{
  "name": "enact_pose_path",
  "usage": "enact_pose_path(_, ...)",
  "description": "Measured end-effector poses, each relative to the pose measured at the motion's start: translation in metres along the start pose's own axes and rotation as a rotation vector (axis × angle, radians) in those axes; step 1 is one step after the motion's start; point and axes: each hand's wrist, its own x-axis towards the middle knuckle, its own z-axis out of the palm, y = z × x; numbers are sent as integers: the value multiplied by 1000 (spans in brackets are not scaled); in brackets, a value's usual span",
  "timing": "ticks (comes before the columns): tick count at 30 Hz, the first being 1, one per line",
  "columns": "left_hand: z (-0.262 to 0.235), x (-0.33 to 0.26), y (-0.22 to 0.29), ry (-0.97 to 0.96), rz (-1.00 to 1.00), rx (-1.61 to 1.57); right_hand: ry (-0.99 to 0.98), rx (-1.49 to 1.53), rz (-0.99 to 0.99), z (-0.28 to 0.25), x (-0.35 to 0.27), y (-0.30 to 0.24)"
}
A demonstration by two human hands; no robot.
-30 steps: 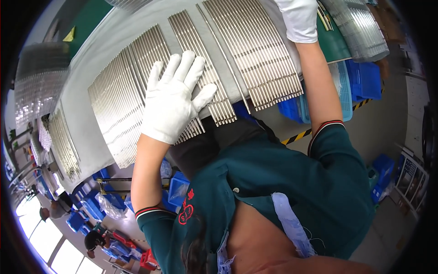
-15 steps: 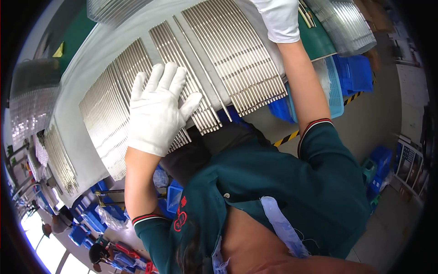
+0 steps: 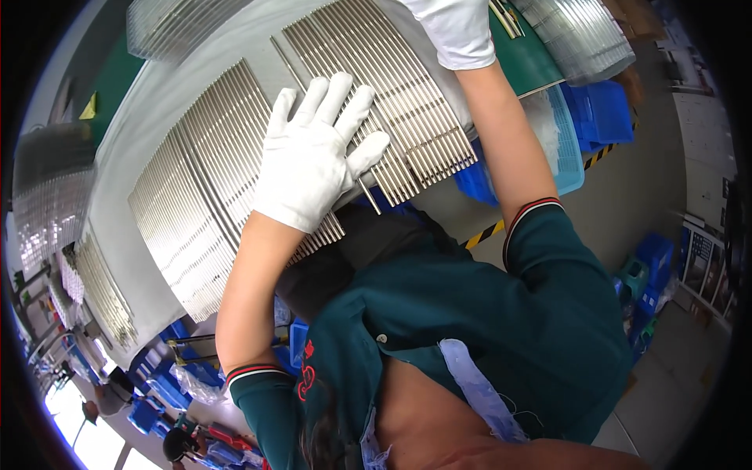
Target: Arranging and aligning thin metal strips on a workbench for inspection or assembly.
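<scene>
My left hand (image 3: pixel 309 153), in a white glove, lies over the metal rods with its fingers spread and thumb out to the right. Beneath and left of it is a wide block of thin silvery rods (image 3: pixel 196 172), laid side by side. A lone rod (image 3: pixel 285 59) runs between that block and another rod block (image 3: pixel 376 78) to the right; my thumb reaches over this rod toward the right block. My right hand (image 3: pixel 456 31), also gloved in white, is at the top edge beyond the right block. Its fingers are cut off by the frame, so what they touch is hidden.
A grey cloth (image 3: pixel 125 258) covers the table under the rods. Clear ribbed plastic trays (image 3: pixel 184 27) stand at the back left, more (image 3: pixel 580 39) at the back right. Loose rods (image 3: pixel 507 19) lie on the green mat. A light-blue basket (image 3: pixel 576 149) and blue bins (image 3: pixel 599 113) sit beyond the table's right edge.
My left hand has moved right across the rods. The narrow strip of rods between the two blocks no longer shows apart. My right hand stays at the top edge.
</scene>
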Motion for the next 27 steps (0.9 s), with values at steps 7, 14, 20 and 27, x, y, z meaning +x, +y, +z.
enact_pose_path(7, -18, -30, -14, -150, -73, 109, 5, 29, -22, 1, -3, 7)
enact_pose_path(14, -13, -31, -13, -84, -82, 59, 7, 0, -57, 3, -2, 5)
enact_pose_path(20, -2, -9, -4, 19, -16, 33, 17, -22, -55, 4, -3, 12)
enact_pose_path(27, -18, -11, -4, -118, -49, 64, -2, 88, 14, 0, -1, -3)
